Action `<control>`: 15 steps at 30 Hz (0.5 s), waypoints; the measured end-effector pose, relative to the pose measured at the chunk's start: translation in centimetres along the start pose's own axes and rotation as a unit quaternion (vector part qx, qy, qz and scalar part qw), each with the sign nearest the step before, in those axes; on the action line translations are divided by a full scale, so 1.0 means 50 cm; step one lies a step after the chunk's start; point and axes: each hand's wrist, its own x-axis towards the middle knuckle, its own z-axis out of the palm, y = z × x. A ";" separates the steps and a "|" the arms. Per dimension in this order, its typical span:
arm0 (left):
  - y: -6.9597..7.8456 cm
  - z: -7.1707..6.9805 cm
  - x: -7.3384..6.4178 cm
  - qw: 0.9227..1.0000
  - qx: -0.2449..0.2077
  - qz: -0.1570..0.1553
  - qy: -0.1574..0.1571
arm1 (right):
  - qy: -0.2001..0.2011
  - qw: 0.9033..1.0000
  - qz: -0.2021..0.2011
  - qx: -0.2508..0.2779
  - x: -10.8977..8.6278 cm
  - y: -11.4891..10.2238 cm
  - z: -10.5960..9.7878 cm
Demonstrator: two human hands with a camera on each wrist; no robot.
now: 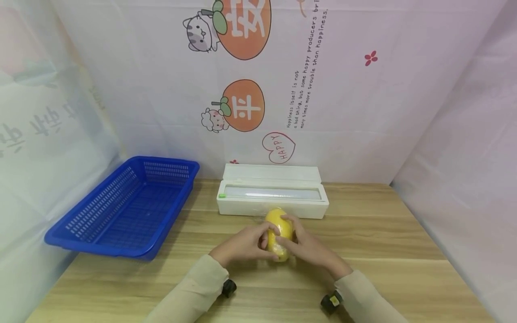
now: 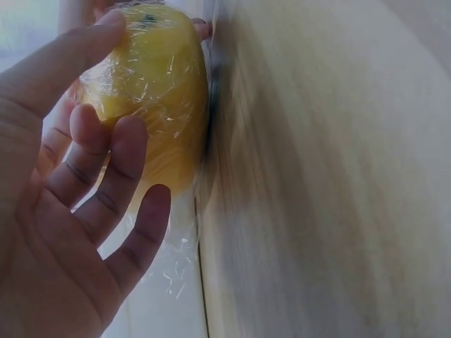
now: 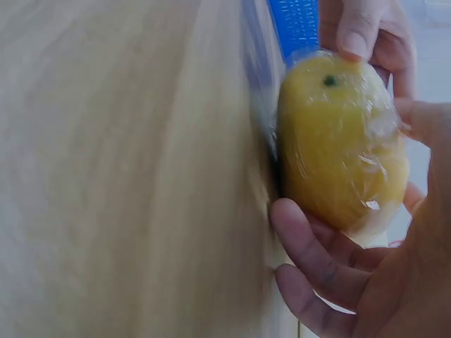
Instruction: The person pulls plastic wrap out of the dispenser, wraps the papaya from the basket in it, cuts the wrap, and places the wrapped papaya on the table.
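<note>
A yellow mango (image 1: pixel 283 226), oblong and wrapped in clear cling film, lies on the wooden table in front of a white box. My left hand (image 1: pixel 246 242) holds it from the left, thumb near the end with the dark green stem spot. On the other side my right hand (image 1: pixel 313 249) grips it with curled fingers. Wrinkled film shines on the mango (image 3: pixel 338 148) in the right wrist view. In the left wrist view, loose film (image 2: pixel 176 253) hangs beyond the mango's far end, beside the left fingers (image 2: pixel 144 229).
Behind the mango stands the white cling film box (image 1: pixel 238 207), lid raised, with a roll (image 1: pixel 274 193) inside and a green tab at its left. A blue plastic basket (image 1: pixel 169 224) sits at the left. Printed white cloth (image 1: pixel 343 112) encloses the back and sides of the table (image 1: pixel 383 233).
</note>
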 end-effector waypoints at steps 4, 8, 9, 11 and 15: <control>-0.004 0.000 0.000 1.000 -0.002 0.006 -0.002 | 0.010 1.000 0.001 0.012 0.000 0.000 0.004; -0.006 -0.012 -0.005 1.000 -0.025 0.003 -0.007 | -0.005 1.000 0.012 0.027 0.001 0.001 -0.001; -0.007 -0.016 -0.006 1.000 -0.029 0.002 -0.009 | -0.011 0.999 0.014 0.029 0.001 0.002 -0.003; -0.006 -0.025 -0.010 0.999 -0.039 -0.004 -0.014 | -0.022 0.999 0.013 0.035 0.001 0.004 -0.008; -0.006 -0.034 -0.013 0.999 -0.034 -0.012 -0.017 | -0.028 0.999 0.005 0.034 0.003 0.006 -0.010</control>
